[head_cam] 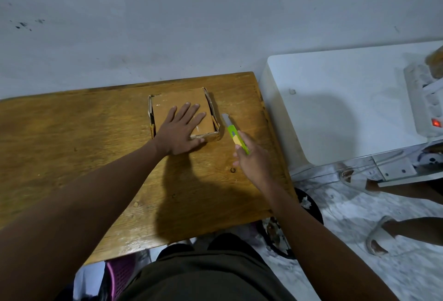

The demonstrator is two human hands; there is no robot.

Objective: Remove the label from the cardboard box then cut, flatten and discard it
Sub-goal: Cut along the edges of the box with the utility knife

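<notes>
A small brown cardboard box (167, 102) lies on the wooden table (72, 138) near its far edge, with its side flaps pressed down around it. My left hand (179, 130) rests flat on top of the box, fingers spread. My right hand (251, 159) is just right of the box and grips a green and yellow utility knife (233, 134). The knife's grey tip points away from me, close to the box's right side. No label shows on the box's top face.
A white appliance (335, 99) stands right of the table, with a white power strip (426, 104) on it, its red switch lit. Another person's feet in white sandals (381, 236) are on the marble floor at right. A dark bin (309, 207) sits under the table's right edge.
</notes>
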